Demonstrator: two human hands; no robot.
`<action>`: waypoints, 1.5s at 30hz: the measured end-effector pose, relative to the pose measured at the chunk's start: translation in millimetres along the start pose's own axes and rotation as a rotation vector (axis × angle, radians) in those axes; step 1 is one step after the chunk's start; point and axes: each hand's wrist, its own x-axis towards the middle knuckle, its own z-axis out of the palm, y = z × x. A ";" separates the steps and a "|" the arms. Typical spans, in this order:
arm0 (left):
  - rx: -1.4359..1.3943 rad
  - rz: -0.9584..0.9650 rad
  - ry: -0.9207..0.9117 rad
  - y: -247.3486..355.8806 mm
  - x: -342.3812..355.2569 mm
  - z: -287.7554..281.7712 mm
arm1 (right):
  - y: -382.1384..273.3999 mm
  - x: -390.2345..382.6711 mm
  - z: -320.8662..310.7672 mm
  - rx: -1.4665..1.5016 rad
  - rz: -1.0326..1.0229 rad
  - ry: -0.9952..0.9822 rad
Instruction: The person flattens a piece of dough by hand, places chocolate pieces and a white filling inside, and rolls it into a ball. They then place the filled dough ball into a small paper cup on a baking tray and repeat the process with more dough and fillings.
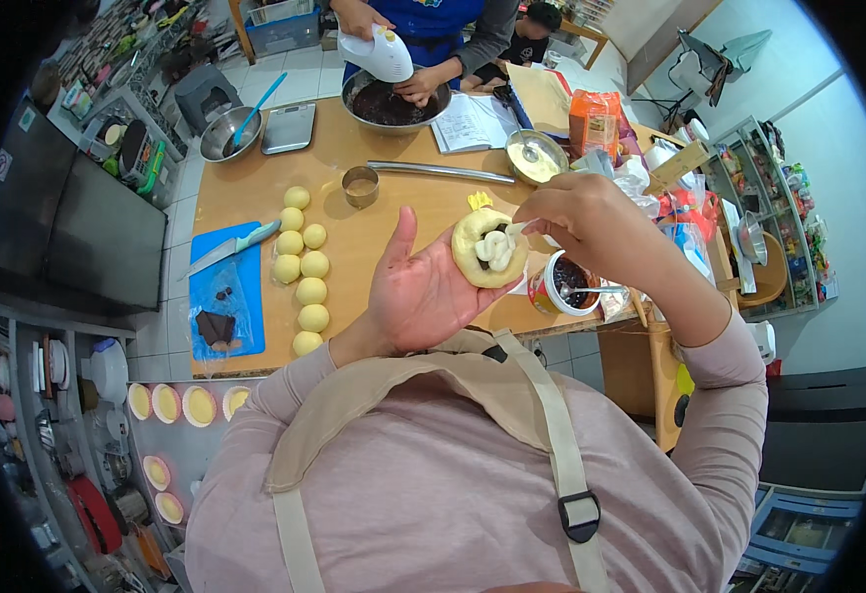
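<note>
My left hand [408,282] is palm up, thumb spread away, with a flattened round of dough [465,259] resting on its fingers. Dark filling and a squiggle of white cream [495,248] sit in the middle of the dough. At the dough's right edge is my right hand [581,212], fingers pinched together around something whitish that I cannot make out. A tub of dark filling [563,285] with a spoon [601,290] in it stands just below my right hand. Several dough balls [311,292] are lined up left of my left hand.
A blue cutting board [247,326] with a knife [225,249] lies at the left. Across the table [235,188], another person runs a white hand mixer [379,54] in a bowl [438,107]. A metal ring [360,186] and a long metal tube [443,171] lie between us.
</note>
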 end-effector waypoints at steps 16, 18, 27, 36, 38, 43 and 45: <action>-0.011 0.000 0.002 0.2 -2.9 -0.9 | -18.9 6.0 -8.8 -0.171 0.024 -0.023; 0.038 -0.008 0.019 0.1 -2.8 1.2 | -16.4 6.8 -8.2 -0.126 0.024 -0.029; 0.071 -0.032 0.010 -7.2 -4.9 4.6 | -10.4 3.3 -1.2 -0.043 -0.082 0.012; 0.067 0.037 0.030 -23.7 -13.5 3.0 | -11.5 -5.3 3.7 -0.194 -0.121 -0.028; 0.098 0.055 0.026 -28.2 -13.7 4.4 | -12.1 -8.3 0.9 -0.196 -0.138 -0.017; 0.062 0.075 -0.016 -45.1 -4.5 3.8 | -6.2 -26.3 -7.2 -0.209 -0.060 -0.065; 0.057 0.084 0.007 -57.0 4.9 11.6 | -0.4 -37.3 -13.7 -0.280 -0.035 -0.093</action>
